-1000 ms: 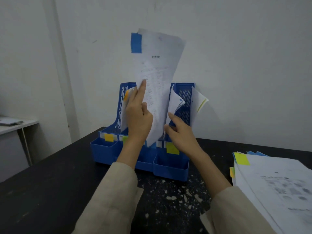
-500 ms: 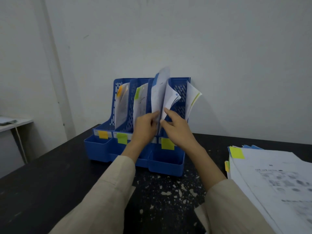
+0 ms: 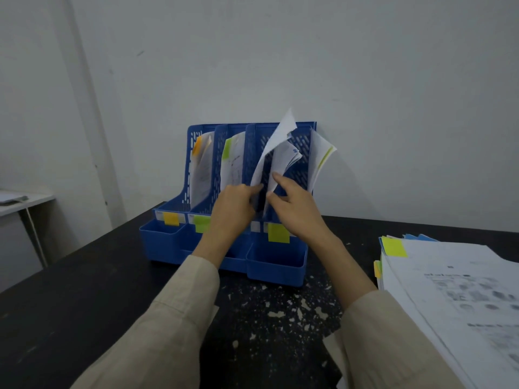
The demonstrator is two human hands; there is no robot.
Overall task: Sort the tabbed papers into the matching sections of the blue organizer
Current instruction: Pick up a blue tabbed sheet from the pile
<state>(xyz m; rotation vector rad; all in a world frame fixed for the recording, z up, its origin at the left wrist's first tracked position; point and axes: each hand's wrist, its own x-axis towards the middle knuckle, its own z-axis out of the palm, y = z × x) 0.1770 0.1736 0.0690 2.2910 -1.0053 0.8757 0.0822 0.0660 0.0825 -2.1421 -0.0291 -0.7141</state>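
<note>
The blue organizer stands against the wall with several upright sections. Orange, green and yellow labels mark their fronts. The white sheet is down in the third section, its top curling right and its blue tab out of sight. My left hand pinches that sheet's lower edge. My right hand holds the papers filed in that section aside, index finger and thumb on them. Tabbed papers stand in the orange, green and yellow sections.
A stack of tabbed papers lies on the black table at the right, a yellow tab on its top corner. White flecks litter the tabletop in front of the organizer. A white side table stands at far left.
The blue-tabbed sheet went from high above the organizer down into the third section. Both hands dropped with it and stay at that section's opening.
</note>
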